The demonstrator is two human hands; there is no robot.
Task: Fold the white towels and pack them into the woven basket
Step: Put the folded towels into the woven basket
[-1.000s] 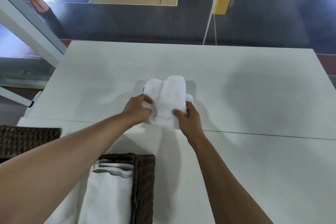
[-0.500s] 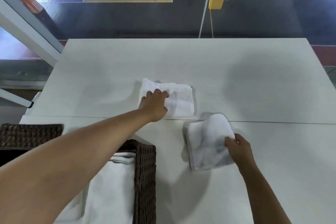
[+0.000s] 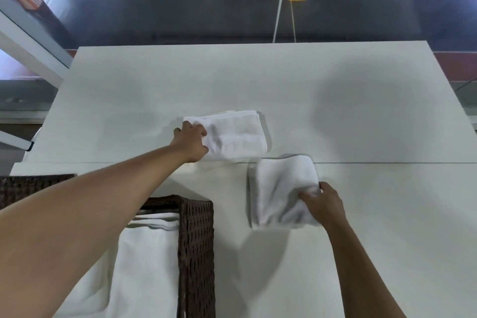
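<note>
Your left grip (image 3: 192, 142) curls round the left edge of the flat folded white terry towel (image 3: 237, 137) on the white table (image 3: 361, 111), likely to steady it. Your right grip (image 3: 325, 204) pinches the looser folded white towel (image 3: 281, 188) just beside it, near the dark brown woven basket (image 3: 196, 240), probably for packing.

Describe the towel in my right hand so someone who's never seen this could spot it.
On the wide white table, look right of the dark brown woven basket. The small white towel lies there, gripped at its corner by the right hand. Unlike the flat folded white towel farther back, held by the left hand, it is rumpled and nearer the person.
</note>
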